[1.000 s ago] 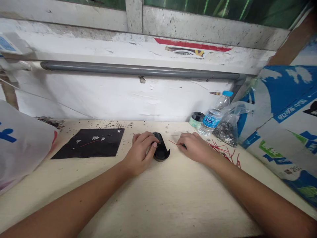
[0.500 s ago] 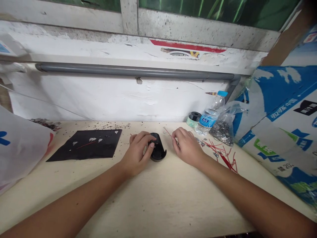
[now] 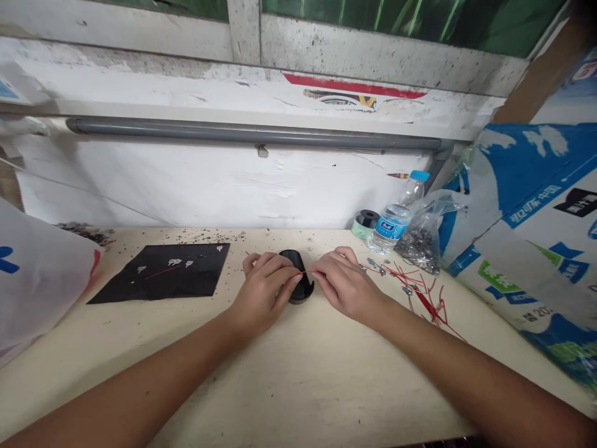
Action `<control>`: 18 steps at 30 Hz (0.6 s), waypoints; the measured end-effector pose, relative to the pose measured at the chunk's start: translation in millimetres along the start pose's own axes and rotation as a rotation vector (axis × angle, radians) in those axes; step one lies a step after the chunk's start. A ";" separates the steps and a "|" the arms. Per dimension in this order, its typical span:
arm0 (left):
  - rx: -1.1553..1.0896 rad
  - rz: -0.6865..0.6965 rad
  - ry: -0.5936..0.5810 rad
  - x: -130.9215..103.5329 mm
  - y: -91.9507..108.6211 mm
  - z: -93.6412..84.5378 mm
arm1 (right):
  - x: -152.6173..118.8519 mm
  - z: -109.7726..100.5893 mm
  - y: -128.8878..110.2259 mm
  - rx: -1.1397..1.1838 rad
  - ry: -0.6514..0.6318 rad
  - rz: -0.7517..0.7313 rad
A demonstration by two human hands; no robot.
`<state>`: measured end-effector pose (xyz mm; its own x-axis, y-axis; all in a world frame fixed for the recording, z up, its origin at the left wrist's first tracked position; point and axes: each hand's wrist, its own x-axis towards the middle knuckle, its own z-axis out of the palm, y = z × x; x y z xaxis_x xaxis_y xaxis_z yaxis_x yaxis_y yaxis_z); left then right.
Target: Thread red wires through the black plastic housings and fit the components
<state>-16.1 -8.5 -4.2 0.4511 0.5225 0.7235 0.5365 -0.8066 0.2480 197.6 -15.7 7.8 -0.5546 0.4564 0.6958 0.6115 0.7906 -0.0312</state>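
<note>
Between my two hands a short stretch of thin red wire (image 3: 306, 272) is visible, held level. My left hand (image 3: 261, 286) is closed, thumb and forefinger pinching the wire's left end. From the other side my right hand (image 3: 347, 283) pinches it too, fingertips close together. Directly beneath the wire, on the table, lies a black rounded holder (image 3: 305, 291), partly covered by my left fingers. What sits right at the left fingertips is too small to make out. To the right of my right hand are a pile of red wires (image 3: 426, 302) and small metal pieces (image 3: 373, 264).
A black mat (image 3: 163, 283) with small pale pieces and a red wire lies left. At the back right stand a green tape roll (image 3: 361, 229), a water bottle (image 3: 392, 224) and a bag of metal bits (image 3: 417, 249). A printed carton (image 3: 536, 249) borders the right, a white bag (image 3: 37, 280) the left.
My right hand has moved slightly left and down toward my left hand. The red wire, earlier pointing up from my right fingers, now spans both hands' fingertips above the black holder.
</note>
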 end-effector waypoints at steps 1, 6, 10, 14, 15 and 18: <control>-0.004 -0.009 0.012 0.4 0.1 -0.6 | -0.7 0.5 0.0 0.035 0.042 0.034; -0.009 -0.098 0.086 0.9 -2.5 -2.5 | -5.0 4.2 2.0 0.160 0.071 0.244; -0.025 -0.122 0.083 -0.1 -4.6 -1.9 | -6.4 6.6 3.4 0.256 0.049 0.340; -0.036 -0.096 0.048 -0.1 -2.9 -2.6 | -6.4 8.5 2.4 0.312 0.041 0.351; -0.031 -0.087 0.045 0.0 -2.6 -2.7 | -6.3 8.8 2.0 0.319 0.042 0.350; -0.020 -0.072 0.052 0.3 -2.7 -2.6 | -6.3 9.2 1.0 0.335 0.060 0.352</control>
<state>-19.2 -7.0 -2.9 0.3741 0.5651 0.7353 0.5516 -0.7730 0.3134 196.5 -14.1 -3.2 -0.3071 0.7033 0.6411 0.5357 0.6845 -0.4944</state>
